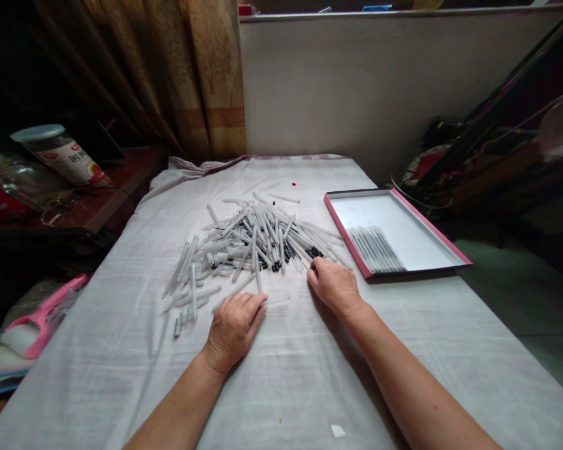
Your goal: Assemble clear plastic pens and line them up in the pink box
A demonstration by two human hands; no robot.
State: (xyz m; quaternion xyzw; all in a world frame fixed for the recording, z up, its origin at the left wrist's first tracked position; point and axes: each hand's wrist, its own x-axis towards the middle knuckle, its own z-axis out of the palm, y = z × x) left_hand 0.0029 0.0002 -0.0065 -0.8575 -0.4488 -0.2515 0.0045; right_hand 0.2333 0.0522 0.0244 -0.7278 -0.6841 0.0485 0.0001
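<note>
A loose pile of clear pen barrels (267,228), thin tubes and black pieces lies on the cloth-covered table. My left hand (238,319) rests at the pile's near edge with its fingers curled together. A thin clear pen tube (278,298) sticks out to the right from its fingertips. At the pile's right edge, my right hand (334,282) is closed in a pinch beside small black pen caps (315,252); whatever it may hold is hidden. To the right, a row of assembled pens (378,249) lies in a shallow pink-edged box (396,273).
A small red cap (293,184) lies beyond the pile, and a white scrap (338,430) near the front. At left stand a side table (117,200) with a plastic jar (60,153) and pink-handled scissors (47,315). Behind are a curtain (206,81) and a wall.
</note>
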